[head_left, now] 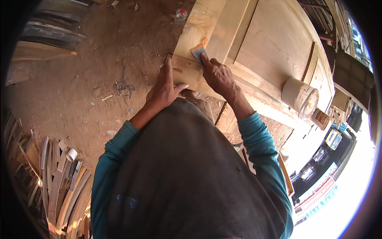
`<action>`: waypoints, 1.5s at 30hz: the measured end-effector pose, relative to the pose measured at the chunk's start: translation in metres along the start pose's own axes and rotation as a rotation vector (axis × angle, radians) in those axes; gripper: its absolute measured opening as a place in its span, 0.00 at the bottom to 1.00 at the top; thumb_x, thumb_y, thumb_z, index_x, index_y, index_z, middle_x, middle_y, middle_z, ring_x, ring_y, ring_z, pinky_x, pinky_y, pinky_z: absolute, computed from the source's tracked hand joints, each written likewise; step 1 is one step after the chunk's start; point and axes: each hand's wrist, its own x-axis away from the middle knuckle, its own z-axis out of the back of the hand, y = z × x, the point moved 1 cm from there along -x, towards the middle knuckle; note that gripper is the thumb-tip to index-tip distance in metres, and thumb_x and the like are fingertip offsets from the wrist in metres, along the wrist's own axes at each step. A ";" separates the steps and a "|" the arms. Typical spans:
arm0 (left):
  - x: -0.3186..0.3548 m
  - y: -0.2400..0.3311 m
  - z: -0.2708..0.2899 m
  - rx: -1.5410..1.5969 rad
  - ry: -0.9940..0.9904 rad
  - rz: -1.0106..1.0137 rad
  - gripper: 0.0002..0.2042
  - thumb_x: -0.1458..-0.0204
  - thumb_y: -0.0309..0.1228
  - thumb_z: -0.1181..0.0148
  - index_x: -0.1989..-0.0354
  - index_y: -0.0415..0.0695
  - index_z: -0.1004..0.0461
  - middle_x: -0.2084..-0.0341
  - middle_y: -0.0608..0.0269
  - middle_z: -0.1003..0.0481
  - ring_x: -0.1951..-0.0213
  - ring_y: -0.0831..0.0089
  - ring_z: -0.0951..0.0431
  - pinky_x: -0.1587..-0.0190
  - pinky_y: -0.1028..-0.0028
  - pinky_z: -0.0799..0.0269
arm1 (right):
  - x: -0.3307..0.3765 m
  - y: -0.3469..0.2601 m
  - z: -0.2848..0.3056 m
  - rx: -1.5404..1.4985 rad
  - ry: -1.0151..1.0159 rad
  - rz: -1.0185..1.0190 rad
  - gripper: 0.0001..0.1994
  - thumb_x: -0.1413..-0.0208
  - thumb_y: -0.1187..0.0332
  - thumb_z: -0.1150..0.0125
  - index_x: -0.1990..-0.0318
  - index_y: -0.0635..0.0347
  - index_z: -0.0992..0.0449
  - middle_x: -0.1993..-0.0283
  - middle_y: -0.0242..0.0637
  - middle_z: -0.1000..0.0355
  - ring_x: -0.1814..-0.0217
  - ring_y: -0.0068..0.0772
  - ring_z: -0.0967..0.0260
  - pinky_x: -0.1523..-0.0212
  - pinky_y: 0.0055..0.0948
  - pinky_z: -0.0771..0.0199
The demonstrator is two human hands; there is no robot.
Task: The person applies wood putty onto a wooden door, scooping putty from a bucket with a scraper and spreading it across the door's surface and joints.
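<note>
A pale wooden panelled door (274, 40) lies before me, its near corner between my two hands. My right hand (223, 77) grips a putty knife (197, 51), forefinger pressed along it. Orange-brown putty (204, 42) sits on the far edge of its blade, which touches the wood of the frame. At the door's left corner rests my left hand (164, 91), fingers stretched along the end edge and thumb spread along the near edge. Something thin and dark shows by its fingertips; I cannot tell what it is. A brown smear (177, 70) marks the frame nearby.
On the door's right part are a putty-stained white bucket (296, 95) and a small brown-and-white can (320, 118). Wood strips (65, 187) are heaped at lower left, curved boards (47, 40) at upper left. A clear plastic item (181, 15) lies on the dirt floor (91, 115).
</note>
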 end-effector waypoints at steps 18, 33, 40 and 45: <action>-0.001 0.005 0.006 -0.117 -0.061 0.020 0.53 0.44 0.40 0.29 0.24 0.30 0.65 0.32 0.28 0.48 0.32 0.35 0.39 0.33 0.51 0.33 | -0.031 -0.002 0.025 0.011 -0.146 -0.189 0.22 0.38 0.68 0.43 0.36 0.59 0.27 0.62 0.55 0.23 0.62 0.60 0.23 0.57 0.52 0.24; 0.000 0.001 0.004 -0.133 -0.029 0.018 0.54 0.45 0.41 0.29 0.24 0.30 0.65 0.32 0.28 0.47 0.32 0.34 0.40 0.33 0.52 0.33 | -0.063 -0.017 0.052 -0.198 -0.225 -0.359 0.16 0.43 0.71 0.49 0.49 0.62 0.25 0.67 0.57 0.21 0.62 0.58 0.21 0.57 0.53 0.24; 0.006 0.005 0.006 -0.128 -0.041 0.022 0.53 0.45 0.41 0.29 0.24 0.30 0.64 0.32 0.28 0.48 0.33 0.35 0.38 0.33 0.52 0.33 | -0.024 -0.017 -0.003 -0.098 -0.003 -0.210 0.18 0.41 0.69 0.44 0.44 0.65 0.25 0.65 0.60 0.23 0.63 0.62 0.22 0.60 0.54 0.23; 0.001 0.000 0.006 -0.149 -0.031 0.016 0.53 0.44 0.42 0.30 0.24 0.31 0.64 0.33 0.29 0.46 0.33 0.36 0.37 0.34 0.52 0.33 | -0.027 -0.035 0.023 -0.167 0.072 -0.166 0.16 0.38 0.71 0.45 0.42 0.57 0.28 0.67 0.56 0.23 0.65 0.63 0.22 0.64 0.56 0.23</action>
